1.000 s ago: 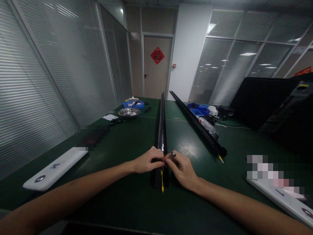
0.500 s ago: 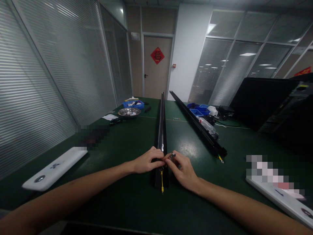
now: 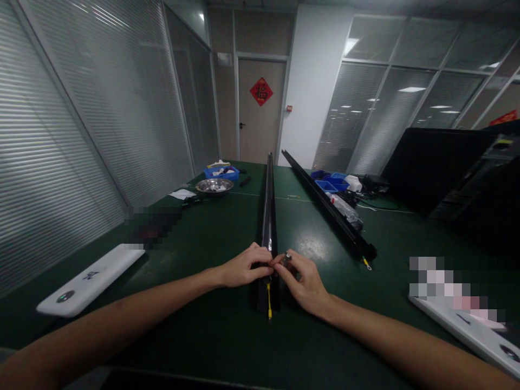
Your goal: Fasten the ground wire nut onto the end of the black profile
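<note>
A long black rail lies lengthwise on the green table, pointing away from me. Over its near end my left hand is closed, thumb and fingers pinched on something too small to make out. My right hand meets it fingertip to fingertip at the rail's right side, holding a small metallic part among its fingers. A yellow wire with a lug hangs out of the rail's near end, just below the hands. The fingertips hide what lies between them.
A second black rail lies slantwise to the right. Blue bins and a plastic bag are beyond it. At the left are a metal bowl, a blue tray and a white device; another white device is at right.
</note>
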`<state>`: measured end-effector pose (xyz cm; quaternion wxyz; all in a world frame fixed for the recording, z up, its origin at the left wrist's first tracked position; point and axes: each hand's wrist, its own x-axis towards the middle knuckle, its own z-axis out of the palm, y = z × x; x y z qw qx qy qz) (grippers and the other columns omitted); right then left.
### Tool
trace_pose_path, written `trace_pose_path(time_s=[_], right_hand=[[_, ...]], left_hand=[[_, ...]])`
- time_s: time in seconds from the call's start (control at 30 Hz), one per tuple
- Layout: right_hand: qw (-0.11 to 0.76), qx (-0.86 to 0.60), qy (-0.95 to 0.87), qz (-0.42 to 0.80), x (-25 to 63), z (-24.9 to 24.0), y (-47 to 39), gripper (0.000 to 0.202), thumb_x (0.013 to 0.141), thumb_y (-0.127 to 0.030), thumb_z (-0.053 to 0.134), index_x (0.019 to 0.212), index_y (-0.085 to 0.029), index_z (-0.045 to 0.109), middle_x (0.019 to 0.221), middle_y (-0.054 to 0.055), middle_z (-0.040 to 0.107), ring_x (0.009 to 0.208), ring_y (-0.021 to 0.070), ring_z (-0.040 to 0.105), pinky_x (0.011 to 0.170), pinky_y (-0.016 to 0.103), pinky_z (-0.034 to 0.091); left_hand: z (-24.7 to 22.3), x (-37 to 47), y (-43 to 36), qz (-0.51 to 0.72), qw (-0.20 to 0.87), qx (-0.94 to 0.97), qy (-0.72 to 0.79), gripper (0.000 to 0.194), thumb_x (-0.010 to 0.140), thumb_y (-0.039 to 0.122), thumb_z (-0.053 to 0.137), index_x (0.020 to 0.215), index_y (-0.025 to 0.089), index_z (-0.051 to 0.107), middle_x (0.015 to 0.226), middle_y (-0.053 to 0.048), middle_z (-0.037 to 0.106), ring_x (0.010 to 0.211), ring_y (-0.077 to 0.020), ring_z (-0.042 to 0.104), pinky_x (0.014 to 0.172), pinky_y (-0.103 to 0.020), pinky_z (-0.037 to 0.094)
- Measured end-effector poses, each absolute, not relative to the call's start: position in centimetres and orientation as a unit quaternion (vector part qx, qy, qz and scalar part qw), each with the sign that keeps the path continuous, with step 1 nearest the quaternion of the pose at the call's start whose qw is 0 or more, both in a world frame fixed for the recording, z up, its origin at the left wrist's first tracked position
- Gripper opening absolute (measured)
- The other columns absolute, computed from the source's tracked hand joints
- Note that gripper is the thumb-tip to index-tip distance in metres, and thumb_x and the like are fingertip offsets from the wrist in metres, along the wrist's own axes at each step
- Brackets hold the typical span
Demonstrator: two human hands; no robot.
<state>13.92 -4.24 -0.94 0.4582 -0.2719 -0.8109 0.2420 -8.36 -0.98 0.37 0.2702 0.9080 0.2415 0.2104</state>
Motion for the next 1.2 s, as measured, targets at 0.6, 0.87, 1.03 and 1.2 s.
trace_pose_path(time_s=[0.6, 0.87, 1.03, 1.2], right_hand=[[0.45, -0.277, -0.818, 0.229, 13.89, -1.22, -4.15, 0.02, 0.104, -0.03, 0.056, 0.098, -0.019, 0.071, 0.08, 0.003, 0.063, 0.066, 0.0162, 0.057, 0.062, 0.028, 0.046], [0.451, -0.266, -0.817, 0.241, 13.9, -1.11, -4.25, 0.02, 0.105, -0.026, 0.053, 0.096, -0.019, 0.07, 0.086, 0.004, 0.064, 0.074, 0.0175, 0.061, 0.068, 0.029, 0.048], [0.448, -0.271, -0.818, 0.239, 13.92, -1.09, -4.27, 0.019, 0.104, -0.026, 0.055, 0.097, -0.018, 0.071, 0.083, 0.003, 0.062, 0.07, 0.0162, 0.058, 0.064, 0.028, 0.046], [0.445, -0.278, -0.818, 0.234, 13.96, -1.08, -4.26, 0.019, 0.104, -0.028, 0.056, 0.097, -0.019, 0.07, 0.082, 0.003, 0.062, 0.068, 0.0162, 0.058, 0.063, 0.028, 0.047]], left_hand=[[0.56, -8.29, -1.06, 0.212, 0.27, 0.907, 0.243, 0.043, 0.107, 0.052, 0.043, 0.092, 0.018, 0.064, 0.089, -0.002, 0.065, 0.09, -0.0192, 0.058, 0.087, -0.032, 0.033], [0.45, -8.37, -1.07, 0.214, 0.268, 0.908, 0.239, 0.038, 0.107, 0.05, 0.046, 0.096, 0.019, 0.065, 0.091, -0.002, 0.065, 0.093, -0.0198, 0.058, 0.089, -0.032, 0.033], [0.48, -8.33, -1.05, 0.215, 0.268, 0.909, 0.235, 0.04, 0.107, 0.051, 0.045, 0.093, 0.018, 0.064, 0.088, -0.002, 0.064, 0.091, -0.0195, 0.057, 0.088, -0.032, 0.033], [0.36, -8.41, -0.93, 0.21, 0.272, 0.908, 0.239, 0.04, 0.107, 0.049, 0.044, 0.093, 0.018, 0.064, 0.09, -0.002, 0.065, 0.092, -0.0194, 0.058, 0.089, -0.032, 0.033]])
